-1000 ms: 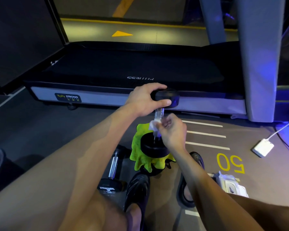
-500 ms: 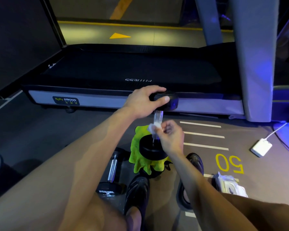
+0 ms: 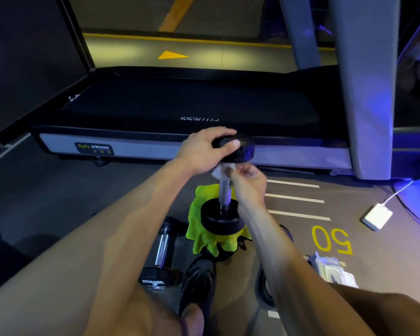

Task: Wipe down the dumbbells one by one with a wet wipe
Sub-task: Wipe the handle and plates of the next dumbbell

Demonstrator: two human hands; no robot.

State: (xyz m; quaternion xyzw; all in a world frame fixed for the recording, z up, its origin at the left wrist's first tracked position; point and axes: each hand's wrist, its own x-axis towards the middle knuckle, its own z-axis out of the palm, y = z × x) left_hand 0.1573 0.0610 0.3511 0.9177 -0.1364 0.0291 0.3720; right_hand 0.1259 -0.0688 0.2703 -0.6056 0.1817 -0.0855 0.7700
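A black dumbbell with a chrome handle stands upright on a yellow-green cloth on the floor. My left hand grips its top head from above. My right hand pinches a white wet wipe around the top of the handle, just under that head. A second dumbbell lies flat on the floor to the left of the cloth, beside my shoe.
A treadmill runs across the floor just behind the dumbbell, its grey upright at the right. A wet wipe pack lies on the floor by my right knee. A white power adapter with a cable sits farther right.
My right hand has slid the wipe up the handle, from near the lower head to just under the top head. My left hand has kept its grip.
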